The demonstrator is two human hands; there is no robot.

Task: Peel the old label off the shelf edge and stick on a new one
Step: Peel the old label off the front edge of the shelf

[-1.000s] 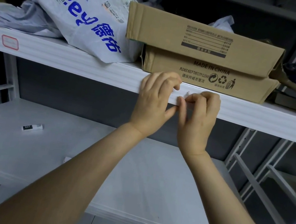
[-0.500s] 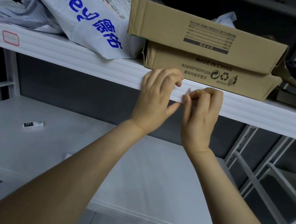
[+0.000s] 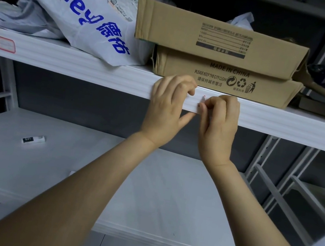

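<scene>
Both hands are at the white shelf edge in the middle of the view. My left hand has its fingers curled against the edge and its thumb under the edge. My right hand pinches a small label with a red border, lifted off the edge between thumb and forefinger; most of the label is hidden by the fingers. A second red-bordered label is stuck flat on the same edge at the far left.
On the upper shelf lie two flattened cardboard boxes directly above my hands and a white courier bag with blue print to their left. The lower shelf holds a small white object with a black tag.
The view shifted slightly. My right hand's pinch on the label stays at the shelf edge, with a bit more of the red-edged corner showing. My left hand has kept its place.
</scene>
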